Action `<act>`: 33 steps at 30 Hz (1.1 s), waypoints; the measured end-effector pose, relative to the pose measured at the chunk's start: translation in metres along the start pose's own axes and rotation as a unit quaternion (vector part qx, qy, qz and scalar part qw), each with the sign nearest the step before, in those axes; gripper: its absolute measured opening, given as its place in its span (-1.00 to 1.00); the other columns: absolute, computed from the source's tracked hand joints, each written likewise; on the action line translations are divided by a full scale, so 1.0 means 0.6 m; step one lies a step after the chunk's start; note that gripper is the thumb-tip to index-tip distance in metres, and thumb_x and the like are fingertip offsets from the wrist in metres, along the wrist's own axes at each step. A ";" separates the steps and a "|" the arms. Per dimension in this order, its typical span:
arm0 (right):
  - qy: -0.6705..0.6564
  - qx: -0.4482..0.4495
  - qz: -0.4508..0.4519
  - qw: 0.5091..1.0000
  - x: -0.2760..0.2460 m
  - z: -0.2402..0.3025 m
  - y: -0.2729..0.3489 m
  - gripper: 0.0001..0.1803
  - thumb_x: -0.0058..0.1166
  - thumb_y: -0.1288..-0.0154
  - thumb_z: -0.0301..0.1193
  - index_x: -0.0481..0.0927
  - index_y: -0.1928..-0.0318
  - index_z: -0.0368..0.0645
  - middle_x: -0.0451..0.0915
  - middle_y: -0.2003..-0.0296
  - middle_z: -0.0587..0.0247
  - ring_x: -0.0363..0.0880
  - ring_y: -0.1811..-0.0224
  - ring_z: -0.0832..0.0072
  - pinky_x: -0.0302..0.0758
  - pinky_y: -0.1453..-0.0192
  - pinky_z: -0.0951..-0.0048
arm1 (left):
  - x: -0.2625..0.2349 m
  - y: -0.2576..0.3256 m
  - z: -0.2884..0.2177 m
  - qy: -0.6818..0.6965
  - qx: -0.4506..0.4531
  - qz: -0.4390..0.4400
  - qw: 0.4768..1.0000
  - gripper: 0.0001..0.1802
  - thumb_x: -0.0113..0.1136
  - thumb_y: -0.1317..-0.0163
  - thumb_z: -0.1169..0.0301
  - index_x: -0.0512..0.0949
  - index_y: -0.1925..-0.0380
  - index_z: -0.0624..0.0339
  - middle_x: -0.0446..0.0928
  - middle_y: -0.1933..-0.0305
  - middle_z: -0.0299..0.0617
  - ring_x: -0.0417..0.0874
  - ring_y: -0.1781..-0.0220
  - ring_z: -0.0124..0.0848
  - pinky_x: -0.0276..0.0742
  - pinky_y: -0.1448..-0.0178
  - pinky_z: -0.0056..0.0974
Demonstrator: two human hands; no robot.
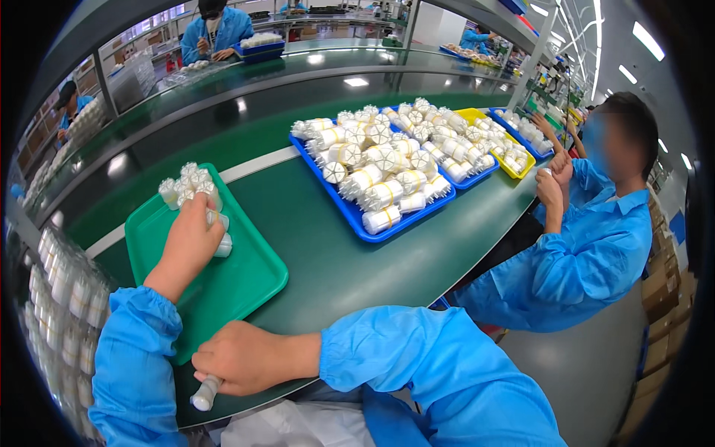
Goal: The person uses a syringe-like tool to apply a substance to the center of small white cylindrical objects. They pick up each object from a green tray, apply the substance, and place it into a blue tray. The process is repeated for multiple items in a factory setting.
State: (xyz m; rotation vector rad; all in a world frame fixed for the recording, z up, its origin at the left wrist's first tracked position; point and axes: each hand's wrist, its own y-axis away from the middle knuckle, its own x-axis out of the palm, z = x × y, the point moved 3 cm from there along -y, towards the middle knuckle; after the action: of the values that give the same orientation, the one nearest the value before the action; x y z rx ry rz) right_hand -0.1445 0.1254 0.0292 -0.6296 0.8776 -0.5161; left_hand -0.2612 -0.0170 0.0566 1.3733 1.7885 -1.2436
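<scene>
My left hand (191,240) reaches over a green tray (249,287) and grips a white cylindrical part (221,232) beside a small cluster of the same white parts (188,185) at the tray's far corner. My right hand (242,359) rests at the table's near edge, closed around another white cylindrical part (204,393) that points downward past the edge. Both forearms wear blue sleeves.
A blue tray (350,212) piled with several white parts lies mid-table, with a yellow tray (523,168) and another blue tray (541,155) behind it. A person in blue (588,253) sits at the right. More people work across the green conveyor (246,104). Stacked white parts (63,298) stand at left.
</scene>
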 end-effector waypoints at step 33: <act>-0.032 0.213 0.017 0.976 -0.021 -0.021 -0.006 -0.80 0.30 -0.22 -0.28 0.61 0.39 -0.13 0.63 0.50 0.05 0.63 0.49 0.08 0.51 0.43 0.12 | -0.170 0.393 0.036 -0.034 -0.066 -0.220 0.973 -0.46 0.55 0.03 0.48 0.59 0.00 0.27 0.61 0.00 0.00 0.65 -0.02 -0.06 0.55 -0.11 -0.13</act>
State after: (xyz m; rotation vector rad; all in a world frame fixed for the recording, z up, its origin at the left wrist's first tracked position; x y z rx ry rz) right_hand -0.1626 0.1275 0.0323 -0.2365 0.6864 -0.6267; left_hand -0.0088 -0.0691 0.0558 0.8751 2.1559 -1.3402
